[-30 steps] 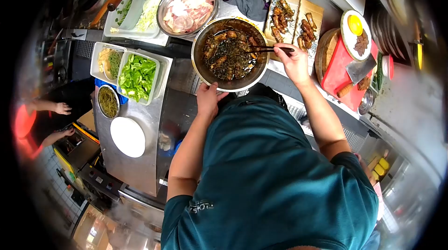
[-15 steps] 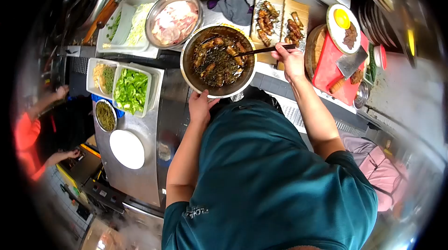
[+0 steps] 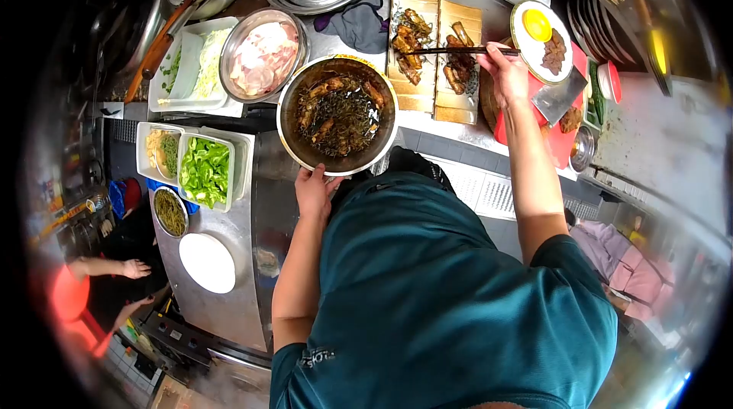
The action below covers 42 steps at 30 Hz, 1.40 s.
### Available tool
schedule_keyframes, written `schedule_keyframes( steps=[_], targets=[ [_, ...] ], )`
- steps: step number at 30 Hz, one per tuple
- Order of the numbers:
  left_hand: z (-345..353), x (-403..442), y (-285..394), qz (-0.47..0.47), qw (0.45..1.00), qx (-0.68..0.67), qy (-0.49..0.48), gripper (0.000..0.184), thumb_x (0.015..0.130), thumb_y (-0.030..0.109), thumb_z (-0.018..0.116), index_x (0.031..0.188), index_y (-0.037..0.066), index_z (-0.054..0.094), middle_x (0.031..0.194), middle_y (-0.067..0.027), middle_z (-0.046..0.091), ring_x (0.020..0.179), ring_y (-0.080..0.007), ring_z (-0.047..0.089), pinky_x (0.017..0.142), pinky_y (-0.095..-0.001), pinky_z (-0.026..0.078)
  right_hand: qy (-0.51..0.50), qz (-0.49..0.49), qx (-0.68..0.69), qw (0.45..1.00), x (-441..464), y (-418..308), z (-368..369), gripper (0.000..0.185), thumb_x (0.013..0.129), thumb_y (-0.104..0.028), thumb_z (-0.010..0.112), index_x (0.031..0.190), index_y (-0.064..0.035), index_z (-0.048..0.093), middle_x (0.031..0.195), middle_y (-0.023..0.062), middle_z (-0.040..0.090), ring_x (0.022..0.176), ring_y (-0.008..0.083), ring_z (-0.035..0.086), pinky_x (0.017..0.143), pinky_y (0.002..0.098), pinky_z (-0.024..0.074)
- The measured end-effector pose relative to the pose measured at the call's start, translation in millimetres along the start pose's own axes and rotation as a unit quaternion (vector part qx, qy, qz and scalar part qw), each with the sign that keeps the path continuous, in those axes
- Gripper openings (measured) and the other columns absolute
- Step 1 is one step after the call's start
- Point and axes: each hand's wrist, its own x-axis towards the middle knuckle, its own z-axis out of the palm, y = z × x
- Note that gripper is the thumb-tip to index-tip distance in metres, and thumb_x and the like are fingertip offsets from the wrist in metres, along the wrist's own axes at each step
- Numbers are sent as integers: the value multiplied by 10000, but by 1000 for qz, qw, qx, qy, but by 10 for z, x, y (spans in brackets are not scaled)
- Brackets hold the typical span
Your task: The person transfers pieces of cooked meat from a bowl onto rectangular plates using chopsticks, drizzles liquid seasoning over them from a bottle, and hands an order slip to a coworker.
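Observation:
My left hand [image 3: 313, 190] grips the near rim of a round metal bowl [image 3: 284, 120] that holds browned meat pieces [image 3: 324, 131] and dark shreds in liquid. My right hand [image 3: 507, 73] holds dark chopsticks [image 3: 450, 50] level above two long tan plates. Their tips are at the browned pieces [image 3: 410, 33] on the left plate [image 3: 414, 93]; whether they pinch a piece I cannot tell. More browned pieces [image 3: 460, 61] lie on the right plate [image 3: 456, 107], just left of my right hand.
Raw meat [image 3: 265, 58] fills a bowl left of mine. Green peppers [image 3: 205, 172] and a white plate [image 3: 207, 262] are lower left. A cleaver [image 3: 560, 96] lies on a red board [image 3: 563, 151], near an egg-and-meat plate [image 3: 542, 67]. Other people stand at both sides.
The chopsticks have left the bowl and moved over the left tan plate, with my right hand farther up and right. The counter has shifted in view; the bowl stays in my left hand.

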Motion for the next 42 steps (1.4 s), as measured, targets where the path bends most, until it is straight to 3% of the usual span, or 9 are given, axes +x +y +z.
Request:
schedule_keyframes(
  steps=[7, 12, 14, 16, 22, 28, 34, 40, 42],
  targets=[
    [47, -78, 37, 4, 1000, -11, 8, 159, 995, 46, 472, 1126, -39, 503, 1105, -161, 626, 961, -246, 666, 758, -377, 637, -1, -7, -55, 998, 117, 133, -2, 196, 916, -62, 672, 1088, 30, 656, 957, 100, 695, 805, 169, 689, 737, 252, 598],
    [20, -24, -16, 16, 1000, -15, 2, 159, 1005, 43, 452, 1115, -38, 534, 1082, -151, 651, 912, -231, 691, 700, -330, 648, 7, -94, -86, 992, -313, -237, 187, 205, 900, -57, 687, 1073, 50, 664, 936, 118, 699, 771, 157, 678, 716, 252, 553],
    [33, -35, -2, 14, 1000, -12, 12, 157, 1004, 44, 457, 1119, -30, 534, 1078, -144, 654, 891, -221, 694, 684, -317, 646, -19, -129, -171, 976, -583, -281, 313, 207, 898, -88, 699, 1068, 28, 679, 932, 98, 713, 784, 151, 681, 736, 267, 542],
    [22, -18, -29, 14, 1000, -13, 11, 157, 1004, 48, 461, 1119, -30, 534, 1075, -146, 655, 881, -220, 695, 678, -313, 646, -110, -79, -156, 978, -807, -115, 450, 187, 891, -128, 722, 1049, -28, 722, 936, 71, 736, 811, 126, 681, 755, 260, 533],
    [23, -34, 4, 2, 1000, 0, 12, 168, 977, 53, 505, 1127, -22, 506, 1062, -129, 625, 913, -211, 651, 761, -368, 636, -129, -229, -332, 906, -1146, 409, 875, 117, 879, -88, 713, 975, -31, 747, 877, 66, 736, 716, 102, 668, 665, 245, 530],
    [11, -14, 1, -1, 1000, -3, -1, 169, 977, 54, 507, 1127, -23, 500, 1083, -132, 618, 934, -220, 650, 782, -380, 633, -57, -108, -259, 958, -977, 513, 828, 94, 889, -77, 703, 950, -13, 735, 750, 27, 701, 682, 73, 618, 647, 226, 491],
    [-24, 11, -32, 4, 1000, -1, -15, 170, 989, 52, 488, 1137, -30, 479, 1118, -159, 614, 1002, -263, 653, 787, -401, 632, -14, 31, -57, 998, -813, 538, 563, 121, 912, -37, 675, 1003, 41, 693, 888, 65, 701, 733, 126, 671, 673, 220, 538],
    [-33, 23, -17, -7, 1000, 11, -7, 162, 993, 47, 480, 1129, -40, 474, 1125, -173, 612, 997, -277, 657, 797, -409, 632, -71, -76, -114, 988, -1218, 226, 680, 149, 910, -40, 682, 1030, 49, 688, 923, 86, 704, 776, 141, 683, 731, 244, 559],
    [-28, 22, -19, -5, 1000, 2, -10, 167, 993, 46, 480, 1133, -44, 473, 1121, -176, 613, 994, -279, 657, 799, -410, 632, -61, -165, -92, 980, -1230, 173, 664, 145, 910, -27, 681, 1034, 48, 688, 927, 94, 705, 802, 136, 679, 753, 263, 560]
  ],
)
